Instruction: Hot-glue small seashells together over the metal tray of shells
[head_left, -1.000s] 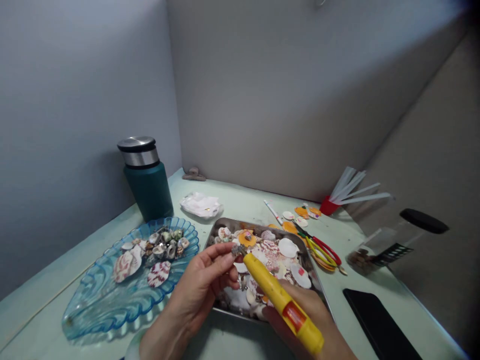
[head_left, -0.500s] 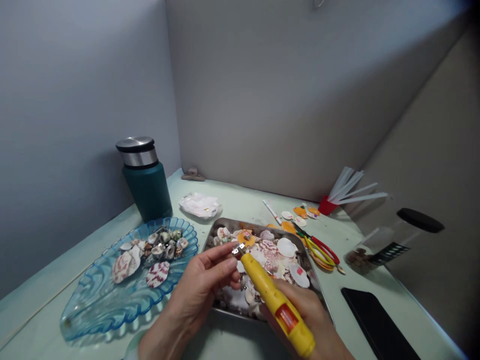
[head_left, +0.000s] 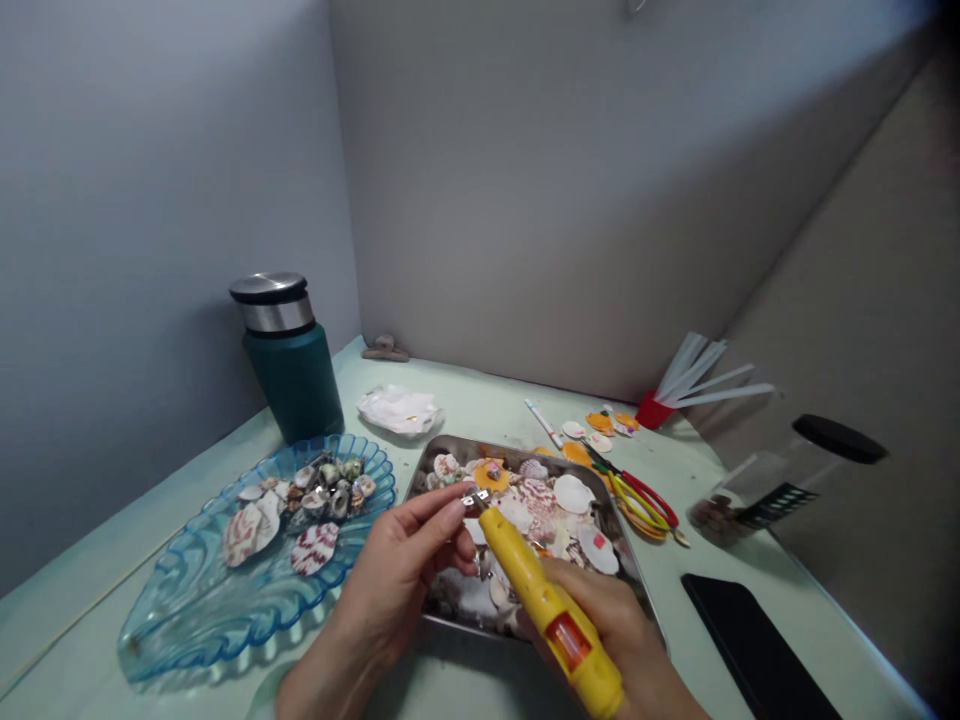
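Note:
My right hand (head_left: 600,610) is wrapped round a yellow glue gun (head_left: 529,575) with an orange-red window, its metal tip pointing away to the upper left. Pinched between thumb and fingertips of my left hand (head_left: 405,560) is a small silver metal piece (head_left: 474,498). The glue gun's nozzle is at this piece; whether they touch I cannot tell. Both hands are over the near part of a metal tray (head_left: 442,448) filled with seashells (head_left: 574,494). An orange shell (head_left: 491,475) with a small ornament on it lies just beyond the fingertips.
On the left, a blue scalloped dish (head_left: 202,610) holds shells, with a green bottle (head_left: 294,365) behind. A white packet (head_left: 401,410) sits at the back. To the right are scissors (head_left: 641,500), a red cup (head_left: 654,410) of translucent sticks, a jar (head_left: 780,490) and a black phone (head_left: 757,645).
My right hand and the glue gun have shifted slightly left and down. The silver piece has tilted a little in my left fingers, and the tip stays by it.

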